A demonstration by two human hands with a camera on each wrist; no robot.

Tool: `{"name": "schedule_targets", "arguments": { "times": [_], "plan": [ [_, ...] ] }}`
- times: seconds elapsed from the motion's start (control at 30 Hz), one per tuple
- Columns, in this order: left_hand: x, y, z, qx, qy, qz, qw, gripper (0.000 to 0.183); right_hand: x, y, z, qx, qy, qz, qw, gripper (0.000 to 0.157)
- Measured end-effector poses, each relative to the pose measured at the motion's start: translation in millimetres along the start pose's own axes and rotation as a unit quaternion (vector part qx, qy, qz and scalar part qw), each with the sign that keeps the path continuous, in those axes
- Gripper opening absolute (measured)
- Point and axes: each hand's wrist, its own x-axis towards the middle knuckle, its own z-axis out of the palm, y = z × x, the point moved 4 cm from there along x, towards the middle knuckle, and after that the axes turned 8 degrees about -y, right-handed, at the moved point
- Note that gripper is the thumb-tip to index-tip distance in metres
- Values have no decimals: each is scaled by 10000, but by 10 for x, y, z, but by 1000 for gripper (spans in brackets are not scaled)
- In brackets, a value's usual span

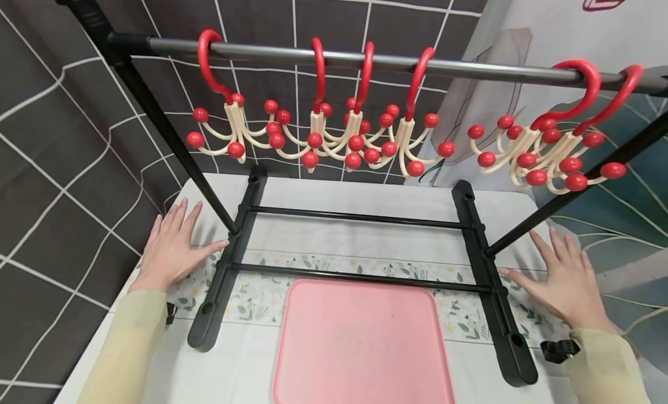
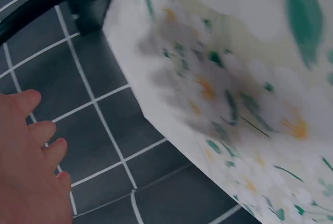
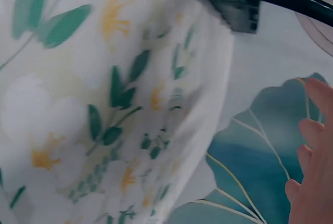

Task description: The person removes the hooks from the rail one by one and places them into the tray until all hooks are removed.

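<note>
Btwn your L hand (image 1: 171, 252) and R hand (image 1: 569, 285), both spread, garment rack (image 1: 360, 217) runs lengthwise L-R, foot (image 1: 228, 259) beside each.

Left grip (image 1: 171, 250) spread, right grip (image 1: 565, 285) spread, thumbs (image 1: 211, 249) inward
</note>
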Motion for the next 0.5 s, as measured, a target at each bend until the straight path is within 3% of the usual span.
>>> {"name": "schedule_targets", "arguments": {
  "times": [0.2,0.3,0.4,0.5],
  "plan": [
    [33,119,-144,-371,356,125,9986,108,-109,-65,-250,462,439,44,9980,105],
    [59,185,-241,-957,475,-18,9943,107,-211,-131,-433,783,895,215,9927,94],
    [62,239,-336,-1707,750,-211,9822,102,-319,-204,-637,1085,1625,325,9802,79],
    [58,298,-417,-2445,1266,-169,9612,93,-418,-301,-855,1514,2503,272,9559,58]
  ]
}}
